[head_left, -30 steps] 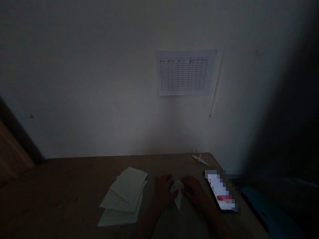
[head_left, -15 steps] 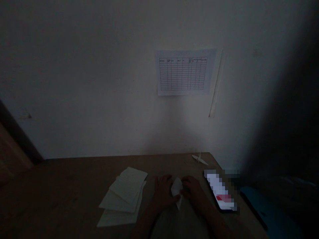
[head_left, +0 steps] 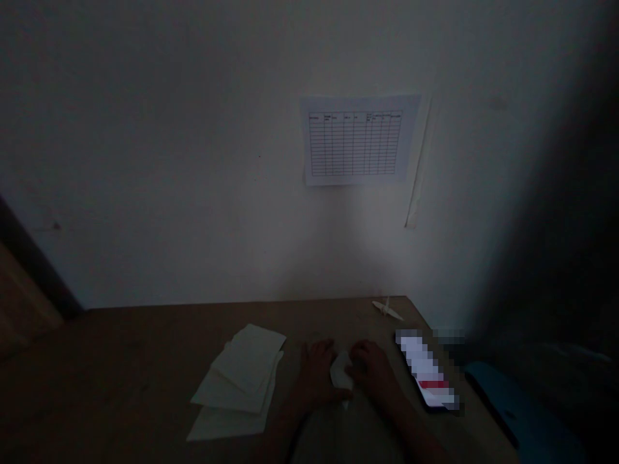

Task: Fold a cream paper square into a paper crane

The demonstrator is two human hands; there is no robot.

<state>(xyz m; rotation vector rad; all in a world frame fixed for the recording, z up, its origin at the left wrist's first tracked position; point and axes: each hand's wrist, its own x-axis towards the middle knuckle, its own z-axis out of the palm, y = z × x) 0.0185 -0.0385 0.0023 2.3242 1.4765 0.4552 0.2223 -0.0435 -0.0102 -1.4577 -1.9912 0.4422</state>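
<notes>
A small folded white paper [head_left: 341,372] lies on the brown table [head_left: 145,361] between my two hands, its narrow tip pointing toward me. My left hand [head_left: 319,374] is at its left side, the thumb pressed across its lower part and the fingers curled on the table. From the right, my right hand [head_left: 372,368] grips the paper's upper right edge with curled fingers. The picture is dim, so the exact fingertip contact is hard to see.
Loose white sheets [head_left: 246,367] lie overlapped to the left. A folded paper crane [head_left: 387,309] sits near the back right corner. A lit phone [head_left: 428,374] is at the right edge, beside a blue object [head_left: 527,412]. A printed chart [head_left: 355,143] hangs on the wall.
My right hand's fingers have shifted slightly left over the folded paper, and the paper's top shows a little lower. My left thumb has moved slightly down.
</notes>
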